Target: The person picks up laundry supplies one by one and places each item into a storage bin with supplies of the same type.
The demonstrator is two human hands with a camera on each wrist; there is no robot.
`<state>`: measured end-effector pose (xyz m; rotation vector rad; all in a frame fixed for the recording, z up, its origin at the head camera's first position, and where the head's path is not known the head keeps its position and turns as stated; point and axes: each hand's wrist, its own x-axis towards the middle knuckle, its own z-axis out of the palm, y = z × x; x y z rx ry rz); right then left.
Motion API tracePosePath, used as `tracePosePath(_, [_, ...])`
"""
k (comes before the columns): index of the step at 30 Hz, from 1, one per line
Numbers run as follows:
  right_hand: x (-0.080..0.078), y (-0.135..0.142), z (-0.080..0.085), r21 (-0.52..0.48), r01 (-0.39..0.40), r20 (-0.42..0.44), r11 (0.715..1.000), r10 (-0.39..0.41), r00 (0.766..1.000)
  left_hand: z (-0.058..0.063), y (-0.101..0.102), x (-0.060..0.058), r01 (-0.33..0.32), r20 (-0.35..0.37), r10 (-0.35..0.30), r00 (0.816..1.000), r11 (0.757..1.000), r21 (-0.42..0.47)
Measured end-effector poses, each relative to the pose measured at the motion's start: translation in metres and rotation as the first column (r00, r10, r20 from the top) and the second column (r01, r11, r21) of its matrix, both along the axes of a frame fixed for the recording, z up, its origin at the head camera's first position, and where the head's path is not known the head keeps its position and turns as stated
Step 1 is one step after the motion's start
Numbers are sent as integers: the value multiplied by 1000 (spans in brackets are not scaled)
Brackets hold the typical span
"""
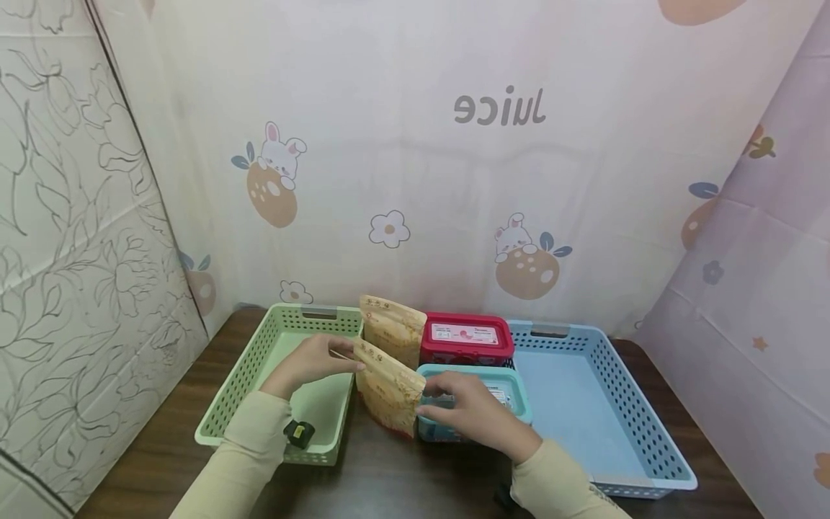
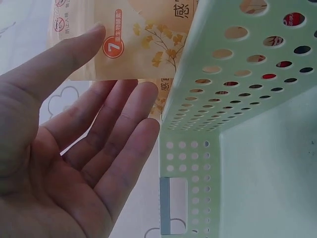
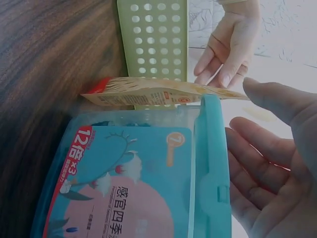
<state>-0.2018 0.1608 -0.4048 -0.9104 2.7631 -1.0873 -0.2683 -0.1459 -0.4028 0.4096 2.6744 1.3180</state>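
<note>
A cream zip-top pouch (image 1: 390,396) with a red bottom edge stands upright on the table between my hands. My left hand (image 1: 319,366) is at its left edge, the thumb (image 2: 91,42) over the front and some fingertips hidden behind. At the right edge is my right hand (image 1: 475,412); its thumb (image 3: 262,94) meets the pouch's edge, while the fingers (image 3: 257,144) stay apart from it, loosely extended. A second cream pouch (image 1: 392,328) stands behind. Beside them are a red-lidded box (image 1: 468,353) and a turquoise-lidded box (image 1: 434,371) under my right hand.
A green perforated basket (image 1: 243,375) stands on the left, with its handle slot at the back. The blue perforated basket (image 1: 622,382) occupies the right side, next to the boxes. Behind everything hangs a printed curtain (image 1: 395,173). Dark wood table (image 1: 389,483) shows at the front.
</note>
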Motion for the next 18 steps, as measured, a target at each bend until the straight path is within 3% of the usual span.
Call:
tracePosePath(7, [-1,-5,-2,28,31,-27,999,-31,999,0,1,0,-2,-3,2,1000,1000,8])
tracePosePath(18, [-3,-10,-4,23,1,-55,1000,0,998,0,2,-1,-6,-22,6,1000,1000,-9])
